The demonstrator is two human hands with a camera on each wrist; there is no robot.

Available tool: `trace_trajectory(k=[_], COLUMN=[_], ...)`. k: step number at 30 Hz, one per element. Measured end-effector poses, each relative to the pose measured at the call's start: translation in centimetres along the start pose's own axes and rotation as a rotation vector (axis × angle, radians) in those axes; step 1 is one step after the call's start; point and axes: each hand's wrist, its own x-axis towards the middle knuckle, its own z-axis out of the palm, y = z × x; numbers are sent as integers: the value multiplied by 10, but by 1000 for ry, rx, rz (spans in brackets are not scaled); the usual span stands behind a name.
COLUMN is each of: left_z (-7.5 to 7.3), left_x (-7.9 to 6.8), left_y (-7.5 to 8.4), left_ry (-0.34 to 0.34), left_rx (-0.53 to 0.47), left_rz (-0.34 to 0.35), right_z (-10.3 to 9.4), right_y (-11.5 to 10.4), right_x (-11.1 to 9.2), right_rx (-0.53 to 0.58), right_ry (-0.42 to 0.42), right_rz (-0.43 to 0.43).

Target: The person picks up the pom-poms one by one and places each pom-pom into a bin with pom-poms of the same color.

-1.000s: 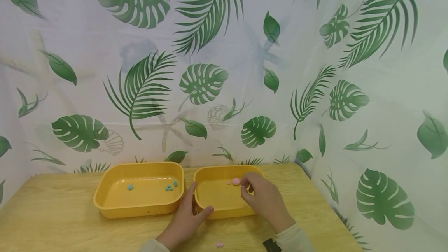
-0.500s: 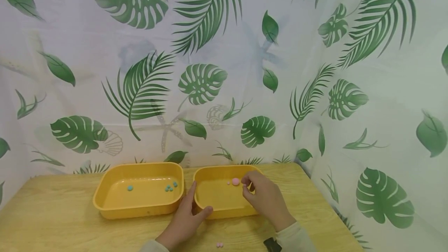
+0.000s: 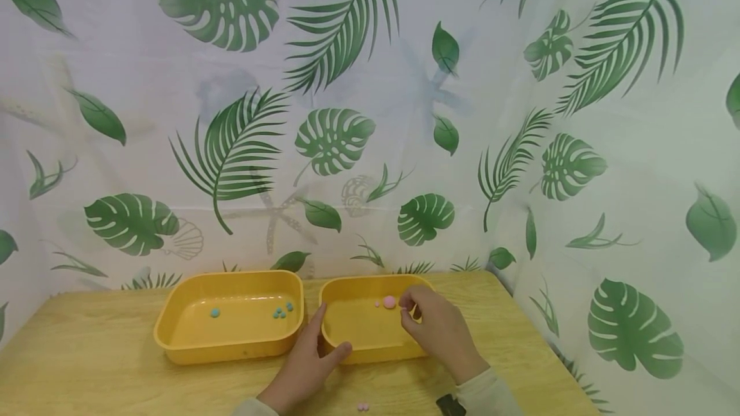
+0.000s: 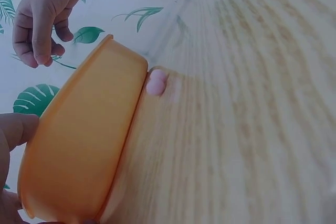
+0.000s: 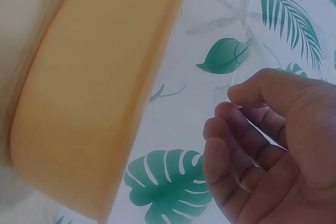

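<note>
My left hand (image 3: pixel 309 352) grips the left front corner of the right yellow tray (image 3: pixel 370 355), thumb at the front wall and fingers along the left side. My right hand (image 3: pixel 442 332) is over that tray's right end, thumb and forefinger tips together on a tiny pink piece (image 3: pixel 404 309), mostly hidden by the fingers. In the right wrist view, the other fingers of the right hand (image 5: pixel 278 145) are curled. Inside the tray, left of the fingertips, lie a larger pink ball (image 3: pixel 390 302) and a tiny pink ball (image 3: pixel 377 304).
Left of it stands another yellow tray (image 3: pixel 231 350) holding a blue ball (image 3: pixel 215 312) and several smaller blue balls (image 3: pixel 280 313). Two small pink balls (image 3: pixel 363 407) lie on the wooden table (image 3: pixel 115 377) before the right tray. A leaf-patterned curtain (image 3: pixel 347 223) hangs behind.
The view has shifted very slightly. Both hands keep nearly the same place, and the trays and balls stay where they were.
</note>
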Motion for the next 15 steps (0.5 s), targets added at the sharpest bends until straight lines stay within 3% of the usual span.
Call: trace_trajectory(k=[15], left_z=[1], left_x=[1], left_y=[-2], left_ry=[0], left_rx=[-31], left_rz=[-17], right_z=[-1], right_y=[3], right_x=[8], right_rx=[24], right_ry=[-51], right_rz=[1])
